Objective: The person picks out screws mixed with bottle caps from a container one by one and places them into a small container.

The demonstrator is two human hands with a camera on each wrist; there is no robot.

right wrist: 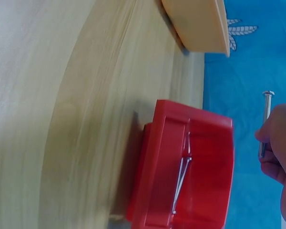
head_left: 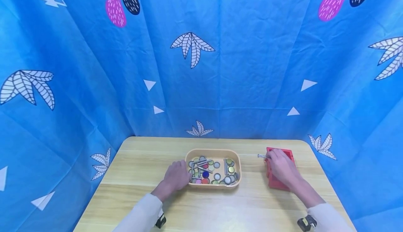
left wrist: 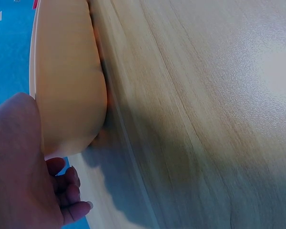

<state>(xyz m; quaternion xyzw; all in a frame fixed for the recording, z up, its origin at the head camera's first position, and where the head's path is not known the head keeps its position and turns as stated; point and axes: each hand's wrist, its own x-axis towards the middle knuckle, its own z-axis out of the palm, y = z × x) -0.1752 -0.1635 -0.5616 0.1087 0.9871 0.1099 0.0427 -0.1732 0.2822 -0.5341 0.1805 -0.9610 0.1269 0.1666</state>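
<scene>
My left hand (head_left: 177,175) grips the left end of a beige tray (head_left: 214,186). In the left wrist view its fingers (left wrist: 69,186) curl at the tray's outer corner. Inside the tray lie several metal bolts (head_left: 225,166) and several round caps (head_left: 217,177) in mixed colours. My right hand (head_left: 284,167) pinches a silver bolt (right wrist: 267,112) above a red box (head_left: 279,184), the bolt's head pointing away from the fingers. In the right wrist view, several bolts (right wrist: 181,183) lie inside the red box.
The wooden table (head_left: 145,151) carries the tray near its middle and the red box at the right. A blue patterned curtain (head_left: 201,92) hangs behind and along both sides. A dark wrist device (head_left: 306,222) sits at my right sleeve.
</scene>
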